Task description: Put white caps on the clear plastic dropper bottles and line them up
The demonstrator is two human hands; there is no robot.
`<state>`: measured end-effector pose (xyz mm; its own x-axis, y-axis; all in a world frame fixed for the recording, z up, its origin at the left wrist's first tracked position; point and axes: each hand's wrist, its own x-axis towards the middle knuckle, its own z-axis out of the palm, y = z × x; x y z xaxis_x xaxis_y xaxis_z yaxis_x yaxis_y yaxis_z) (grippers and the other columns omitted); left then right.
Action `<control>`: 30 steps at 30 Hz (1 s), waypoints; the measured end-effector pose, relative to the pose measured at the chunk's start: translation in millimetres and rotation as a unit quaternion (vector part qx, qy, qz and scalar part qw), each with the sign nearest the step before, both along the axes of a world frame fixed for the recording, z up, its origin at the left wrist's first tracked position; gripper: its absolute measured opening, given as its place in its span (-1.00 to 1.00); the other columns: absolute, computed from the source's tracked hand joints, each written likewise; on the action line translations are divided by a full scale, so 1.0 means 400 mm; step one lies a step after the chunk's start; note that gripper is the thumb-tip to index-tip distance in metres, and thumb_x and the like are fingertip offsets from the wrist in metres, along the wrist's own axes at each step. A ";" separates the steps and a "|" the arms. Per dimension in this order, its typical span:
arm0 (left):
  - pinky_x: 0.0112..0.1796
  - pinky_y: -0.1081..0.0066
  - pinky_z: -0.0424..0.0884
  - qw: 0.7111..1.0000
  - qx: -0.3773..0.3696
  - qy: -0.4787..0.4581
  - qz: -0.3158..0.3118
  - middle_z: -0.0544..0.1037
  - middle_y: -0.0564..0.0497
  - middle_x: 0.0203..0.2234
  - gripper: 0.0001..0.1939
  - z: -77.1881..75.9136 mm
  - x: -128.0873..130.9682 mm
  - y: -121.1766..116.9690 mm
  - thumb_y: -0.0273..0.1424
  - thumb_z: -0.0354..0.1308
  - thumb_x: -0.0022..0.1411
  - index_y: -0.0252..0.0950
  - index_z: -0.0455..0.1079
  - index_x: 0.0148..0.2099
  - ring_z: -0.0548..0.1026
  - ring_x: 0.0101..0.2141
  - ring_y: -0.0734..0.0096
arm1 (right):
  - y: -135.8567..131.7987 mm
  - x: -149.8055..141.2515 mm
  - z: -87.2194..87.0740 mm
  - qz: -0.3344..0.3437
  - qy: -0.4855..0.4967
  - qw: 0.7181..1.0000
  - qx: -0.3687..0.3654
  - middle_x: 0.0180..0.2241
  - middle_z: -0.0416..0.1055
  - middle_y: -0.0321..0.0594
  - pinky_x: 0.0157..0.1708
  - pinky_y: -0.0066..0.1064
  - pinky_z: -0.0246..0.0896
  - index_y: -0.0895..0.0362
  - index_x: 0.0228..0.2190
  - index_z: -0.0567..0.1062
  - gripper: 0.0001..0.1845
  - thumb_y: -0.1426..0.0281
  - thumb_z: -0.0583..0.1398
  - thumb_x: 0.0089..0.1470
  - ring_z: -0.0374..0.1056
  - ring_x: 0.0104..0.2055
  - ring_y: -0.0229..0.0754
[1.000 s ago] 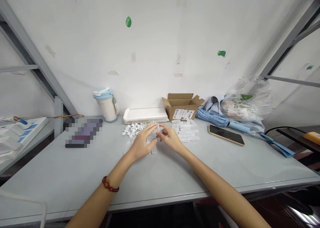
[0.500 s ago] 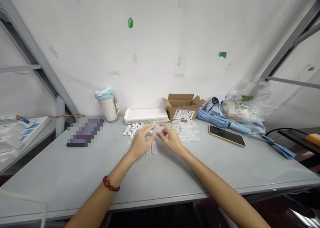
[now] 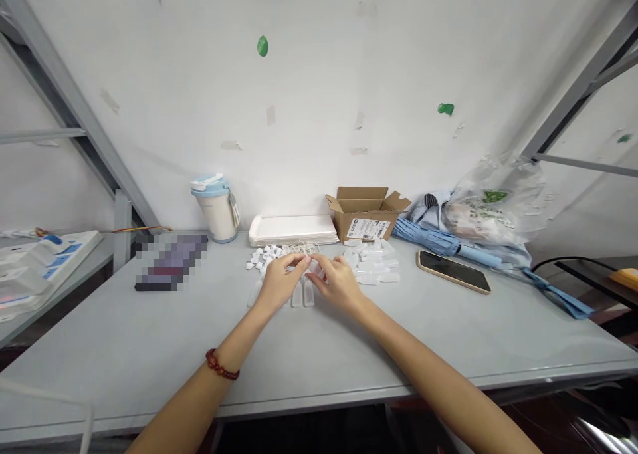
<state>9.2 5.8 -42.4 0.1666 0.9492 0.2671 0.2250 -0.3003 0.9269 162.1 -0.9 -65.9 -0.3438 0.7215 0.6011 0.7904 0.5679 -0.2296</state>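
My left hand (image 3: 282, 284) is closed, thumb and fingertips pinched at something small and whitish that is mostly hidden. Against it, my right hand (image 3: 341, 282) bends its fingers around a clear plastic piece (image 3: 315, 268), only partly visible. The fingertips of both hands meet above the table. Just below them lie several clear plastic sleeves (image 3: 309, 294), side by side. Small white caps (image 3: 259, 257) are heaped beyond my left hand, with thin white strings (image 3: 304, 247) behind the fingertips. More clear plastic pieces (image 3: 375, 265) are piled beyond my right hand.
Against the wall stand a blue-lidded cup (image 3: 215, 211), a stack of white trays (image 3: 294, 229) and an open cardboard box (image 3: 366, 223). A folded blue umbrella (image 3: 428, 238), a plastic bag (image 3: 491, 208) and a phone (image 3: 452, 272) lie on the right. A blurred dark object (image 3: 172, 264) lies left.
My hands have come closer together, so the fingertips now touch. The clear piece that showed between them is more covered by the fingers.
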 end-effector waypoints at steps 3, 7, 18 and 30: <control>-0.37 0.41 0.41 0.998 -0.041 -0.038 -0.013 0.57 -0.08 -0.29 -0.65 0.012 -0.003 -0.003 -0.17 0.15 0.09 -0.36 0.51 -0.24 0.48 -0.24 0.22 | 0.000 -0.002 -0.001 -0.009 -0.022 0.998 0.050 -0.45 0.51 -0.20 -0.36 -0.36 -0.03 0.19 -0.11 0.34 -0.75 0.40 0.13 0.15 0.36 -0.48 -0.21; -0.34 0.42 0.37 0.990 -0.110 -0.081 -0.035 0.57 -0.08 -0.26 -0.67 0.027 -0.008 -0.008 -0.19 0.21 0.05 -0.34 0.52 -0.23 0.46 -0.20 0.23 | 0.002 -0.003 -0.001 -0.015 -0.025 0.997 0.067 -0.43 0.51 -0.18 -0.37 -0.37 0.00 0.18 -0.12 0.36 -0.76 0.40 0.14 0.15 0.37 -0.47 -0.20; -0.21 0.38 0.34 0.964 -0.140 -0.202 -0.099 0.56 -0.08 -0.22 -0.71 0.019 -0.018 0.003 -0.33 0.30 -0.02 -0.31 0.53 -0.19 0.45 -0.18 0.28 | -0.024 -0.009 0.017 0.080 0.111 0.987 -0.089 -0.35 0.49 -0.20 -0.41 -0.46 0.21 0.12 0.10 0.17 -0.57 0.39 0.01 0.20 0.40 -0.42 -0.22; -0.14 0.33 0.34 0.957 -0.158 -0.223 -0.098 0.57 -0.11 -0.22 -0.70 0.016 -0.021 0.006 -0.36 0.32 -0.04 -0.34 0.52 -0.20 0.47 -0.17 0.26 | -0.015 -0.013 0.003 0.074 0.184 0.979 -0.044 -0.36 0.49 -0.12 -0.41 -0.44 0.27 0.18 -0.03 0.35 -0.65 0.33 0.07 0.15 0.40 -0.43 -0.21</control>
